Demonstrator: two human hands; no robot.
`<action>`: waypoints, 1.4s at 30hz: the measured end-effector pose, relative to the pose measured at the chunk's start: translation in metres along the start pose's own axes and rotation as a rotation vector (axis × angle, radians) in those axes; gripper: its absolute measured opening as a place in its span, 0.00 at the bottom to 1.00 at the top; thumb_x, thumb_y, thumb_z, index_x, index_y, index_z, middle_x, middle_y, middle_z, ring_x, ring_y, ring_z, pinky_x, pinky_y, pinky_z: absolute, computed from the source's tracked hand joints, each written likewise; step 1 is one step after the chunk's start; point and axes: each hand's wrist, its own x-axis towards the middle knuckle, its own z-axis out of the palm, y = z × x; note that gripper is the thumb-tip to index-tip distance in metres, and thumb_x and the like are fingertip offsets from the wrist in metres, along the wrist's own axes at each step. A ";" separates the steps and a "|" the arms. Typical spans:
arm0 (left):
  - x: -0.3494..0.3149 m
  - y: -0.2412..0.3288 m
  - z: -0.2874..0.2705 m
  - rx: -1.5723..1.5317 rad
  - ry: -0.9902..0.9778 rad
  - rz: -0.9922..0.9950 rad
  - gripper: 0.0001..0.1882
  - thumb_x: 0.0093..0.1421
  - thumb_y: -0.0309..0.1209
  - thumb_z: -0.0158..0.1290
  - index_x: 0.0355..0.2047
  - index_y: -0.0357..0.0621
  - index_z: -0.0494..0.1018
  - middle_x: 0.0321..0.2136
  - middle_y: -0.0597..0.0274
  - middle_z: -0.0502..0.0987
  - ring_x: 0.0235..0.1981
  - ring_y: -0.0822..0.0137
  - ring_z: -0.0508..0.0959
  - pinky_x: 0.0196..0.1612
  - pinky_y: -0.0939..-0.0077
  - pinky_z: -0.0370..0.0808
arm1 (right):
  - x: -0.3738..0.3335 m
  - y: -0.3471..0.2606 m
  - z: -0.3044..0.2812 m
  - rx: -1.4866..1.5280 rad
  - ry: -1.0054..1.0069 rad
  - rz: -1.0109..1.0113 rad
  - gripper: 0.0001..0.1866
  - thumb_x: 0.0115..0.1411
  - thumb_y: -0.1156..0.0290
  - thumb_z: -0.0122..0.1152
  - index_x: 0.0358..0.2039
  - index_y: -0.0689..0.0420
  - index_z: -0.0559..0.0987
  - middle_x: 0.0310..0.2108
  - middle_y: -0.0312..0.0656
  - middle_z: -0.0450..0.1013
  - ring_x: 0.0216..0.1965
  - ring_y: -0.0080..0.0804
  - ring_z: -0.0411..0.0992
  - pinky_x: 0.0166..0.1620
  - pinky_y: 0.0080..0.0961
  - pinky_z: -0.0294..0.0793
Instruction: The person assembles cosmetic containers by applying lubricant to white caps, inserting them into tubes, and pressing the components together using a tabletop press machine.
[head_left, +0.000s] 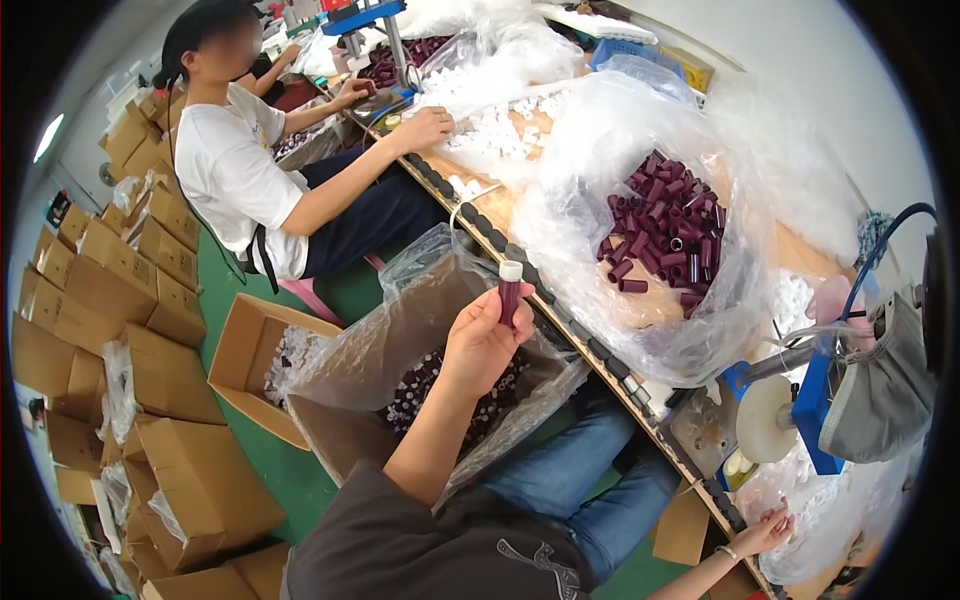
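Observation:
My left hand (478, 343) is raised over an open lined carton, its fingers closed round a dark maroon tube (510, 300) with a white top. The tube stands nearly upright. At the lower right, my right hand (762, 535) rests by a clear plastic bag (800, 560) and small white parts. Its fingertips are pinched together; whatever is between them is too small to make out. Below my left hand, the lined carton (345, 400) holds many maroon and white pieces. On the bench, a large clear bag (570, 220) lies open around a heap of maroon tubes (665, 220).
A blue-framed bench press (815, 410) with a grey cloth stands at the right. The bench edge (600, 345) carries a dark padded strip. A co-worker (235, 150) sits at the far left of the bench. Stacked cartons (120, 270) line the left side; a smaller carton (255, 345) sits on the green floor.

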 end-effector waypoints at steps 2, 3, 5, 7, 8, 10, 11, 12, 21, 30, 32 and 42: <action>-0.004 0.001 -0.001 0.012 -0.013 0.001 0.22 0.69 0.40 0.42 0.51 0.31 0.66 0.29 0.63 0.69 0.32 0.71 0.67 0.37 0.77 0.65 | -0.004 -0.009 0.006 0.007 0.014 -0.002 0.15 0.66 0.67 0.54 0.46 0.65 0.66 0.36 0.41 0.76 0.22 0.16 0.57 0.25 0.13 0.56; -0.007 0.002 -0.002 0.023 -0.027 0.004 0.22 0.69 0.40 0.42 0.51 0.30 0.65 0.28 0.63 0.69 0.32 0.71 0.67 0.38 0.77 0.65 | -0.007 -0.014 0.009 0.015 0.030 -0.006 0.15 0.66 0.67 0.54 0.45 0.65 0.66 0.34 0.39 0.75 0.23 0.16 0.57 0.25 0.13 0.56; -0.012 0.003 -0.002 0.042 -0.007 0.007 0.22 0.69 0.40 0.42 0.51 0.31 0.66 0.28 0.62 0.68 0.32 0.71 0.67 0.38 0.76 0.65 | -0.004 -0.008 0.006 0.015 0.013 -0.004 0.15 0.66 0.67 0.54 0.45 0.65 0.67 0.32 0.38 0.75 0.23 0.15 0.57 0.25 0.13 0.56; -0.017 0.004 -0.001 0.033 0.044 0.008 0.21 0.69 0.39 0.44 0.49 0.31 0.68 0.28 0.64 0.70 0.30 0.73 0.67 0.35 0.78 0.65 | -0.004 -0.006 0.003 0.014 -0.002 -0.006 0.15 0.66 0.67 0.55 0.45 0.65 0.67 0.31 0.37 0.74 0.23 0.15 0.57 0.25 0.13 0.57; -0.018 0.003 -0.001 0.030 0.045 0.001 0.21 0.69 0.39 0.44 0.49 0.31 0.68 0.28 0.64 0.70 0.30 0.73 0.67 0.35 0.78 0.65 | -0.007 -0.010 0.003 0.005 0.020 -0.002 0.15 0.65 0.67 0.55 0.45 0.64 0.67 0.30 0.36 0.74 0.23 0.14 0.58 0.25 0.13 0.57; -0.016 0.004 -0.002 0.184 0.087 -0.038 0.20 0.68 0.38 0.44 0.48 0.31 0.69 0.27 0.65 0.70 0.28 0.74 0.67 0.34 0.79 0.65 | -0.005 -0.008 0.001 -0.018 0.053 0.003 0.14 0.65 0.67 0.56 0.45 0.63 0.68 0.29 0.34 0.73 0.23 0.14 0.58 0.26 0.12 0.57; -0.016 0.009 -0.012 0.364 0.069 -0.090 0.17 0.68 0.36 0.45 0.45 0.33 0.72 0.28 0.66 0.72 0.29 0.74 0.69 0.35 0.80 0.66 | -0.001 0.003 -0.007 0.014 0.067 0.029 0.14 0.64 0.67 0.57 0.45 0.62 0.68 0.30 0.35 0.74 0.24 0.13 0.59 0.26 0.12 0.58; -0.021 0.015 -0.022 0.748 0.123 -0.141 0.16 0.66 0.36 0.47 0.44 0.34 0.73 0.29 0.64 0.74 0.30 0.71 0.71 0.36 0.78 0.67 | 0.001 0.014 -0.014 0.048 0.084 0.056 0.14 0.64 0.68 0.58 0.44 0.61 0.68 0.31 0.35 0.75 0.24 0.12 0.59 0.27 0.12 0.58; 0.027 -0.044 0.008 1.576 -0.222 0.238 0.14 0.57 0.27 0.55 0.43 0.35 0.74 0.40 0.48 0.77 0.45 0.47 0.73 0.50 0.60 0.67 | 0.005 0.005 -0.003 0.067 0.095 -0.004 0.11 0.60 0.76 0.60 0.43 0.60 0.71 0.39 0.43 0.77 0.28 0.17 0.68 0.30 0.14 0.68; 0.127 -0.166 0.020 2.235 -0.478 0.421 0.07 0.52 0.28 0.56 0.31 0.40 0.75 0.34 0.55 0.76 0.41 0.54 0.73 0.43 0.57 0.66 | -0.089 -0.114 0.111 0.054 -0.560 0.007 0.08 0.58 0.77 0.62 0.38 0.63 0.79 0.33 0.41 0.79 0.33 0.21 0.76 0.36 0.18 0.74; 0.128 -0.168 0.016 2.172 -0.487 0.485 0.09 0.51 0.28 0.57 0.33 0.40 0.75 0.34 0.55 0.76 0.41 0.54 0.73 0.43 0.56 0.66 | -0.091 -0.119 0.121 -0.031 -0.637 -0.083 0.08 0.56 0.76 0.64 0.35 0.63 0.79 0.28 0.40 0.78 0.27 0.21 0.75 0.31 0.18 0.73; 0.022 -0.152 0.078 0.889 -0.444 0.152 0.14 0.58 0.17 0.50 0.46 0.35 0.69 0.42 0.57 0.75 0.41 0.70 0.73 0.46 0.77 0.68 | -0.087 -0.115 0.136 -0.285 -0.822 -0.413 0.07 0.53 0.71 0.65 0.34 0.57 0.82 0.26 0.43 0.77 0.26 0.38 0.74 0.31 0.30 0.72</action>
